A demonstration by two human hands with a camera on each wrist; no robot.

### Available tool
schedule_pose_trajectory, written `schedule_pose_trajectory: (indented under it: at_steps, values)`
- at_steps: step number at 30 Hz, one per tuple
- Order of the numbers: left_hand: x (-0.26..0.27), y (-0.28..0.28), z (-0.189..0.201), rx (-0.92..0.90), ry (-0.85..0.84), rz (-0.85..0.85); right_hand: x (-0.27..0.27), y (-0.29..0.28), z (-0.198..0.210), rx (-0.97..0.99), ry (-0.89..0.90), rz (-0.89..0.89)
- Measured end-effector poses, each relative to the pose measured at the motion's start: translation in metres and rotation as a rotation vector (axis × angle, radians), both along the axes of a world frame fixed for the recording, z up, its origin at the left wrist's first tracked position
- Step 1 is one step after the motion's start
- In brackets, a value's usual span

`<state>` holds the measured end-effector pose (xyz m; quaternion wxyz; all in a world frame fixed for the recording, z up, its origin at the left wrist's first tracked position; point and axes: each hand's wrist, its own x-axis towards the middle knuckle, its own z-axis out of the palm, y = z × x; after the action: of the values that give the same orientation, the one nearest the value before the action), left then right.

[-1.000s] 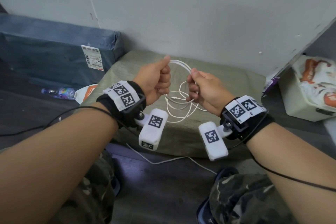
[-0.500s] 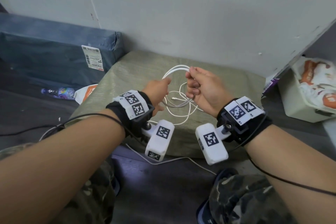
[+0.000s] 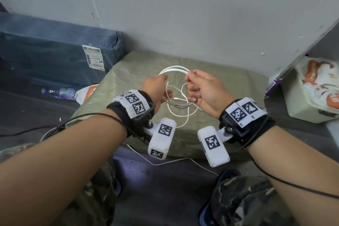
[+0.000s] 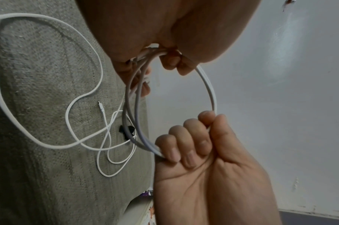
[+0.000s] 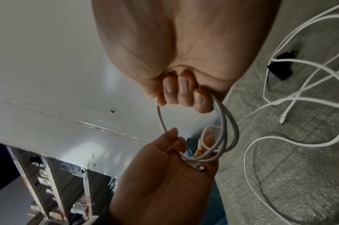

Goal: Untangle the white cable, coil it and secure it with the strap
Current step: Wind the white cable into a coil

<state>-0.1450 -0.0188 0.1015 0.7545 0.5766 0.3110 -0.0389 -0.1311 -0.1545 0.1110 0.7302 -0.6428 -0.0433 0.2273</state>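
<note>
The white cable [image 3: 173, 69] is partly coiled in a small ring held between both hands above the olive cushion [image 3: 229, 86]. My left hand [image 3: 159, 91] grips one side of the ring [image 5: 225, 134], with a connector [image 5: 200, 167] lying in its palm. My right hand [image 3: 192, 86] holds the opposite side in a fist [image 4: 186, 146]. The rest of the cable [image 4: 82, 97] trails loose in tangled loops on the cushion, its other plug [image 5: 282, 120] lying free. A small black strap [image 4: 126, 130] lies on the cushion under the loops [image 5: 282, 67].
A grey wall stands right behind the cushion. A blue wrapped parcel [image 3: 55, 57] and a plastic bottle [image 3: 58, 92] lie to the left. A white bin with a printed bag [image 3: 311, 93] is at the right. A thin white wire [image 3: 165, 162] runs across the dark floor below.
My left hand has dropped from its raised position and turned, still gripping the ring. The ring's top arc now bridges both hands. The right hand has stayed nearly in place.
</note>
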Motion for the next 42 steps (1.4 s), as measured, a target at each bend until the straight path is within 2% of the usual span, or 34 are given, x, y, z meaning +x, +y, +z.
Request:
schedule_pose_trajectory:
  at_steps: [10,15,21,26,31,34,37,42]
  values:
    - [0.002,0.004,-0.003,0.044,0.055,-0.078,0.003,0.0,-0.003,-0.087,-0.012,-0.045]
    - [0.001,0.004,0.001,0.102,0.023,-0.109,0.004,0.001,-0.006,-0.091,0.041,-0.026]
    - [0.0,0.006,0.014,0.18,-0.032,-0.196,0.006,-0.007,-0.015,-0.296,0.062,0.044]
    - [0.0,0.01,0.011,0.328,-0.036,-0.296,0.01,-0.014,-0.016,-0.52,-0.011,0.151]
    - [-0.001,0.011,0.007,0.434,-0.073,-0.477,0.016,-0.015,-0.015,-0.688,-0.213,0.007]
    - [-0.002,0.011,0.006,0.525,-0.098,-0.583,0.015,-0.016,-0.01,-0.71,-0.305,0.014]
    - [-0.004,0.01,0.005,0.606,-0.127,-0.658,0.014,-0.016,-0.007,-0.679,-0.302,0.093]
    - [-0.007,0.01,0.005,0.812,-0.193,-0.733,0.016,-0.018,-0.014,-0.76,-0.362,0.195]
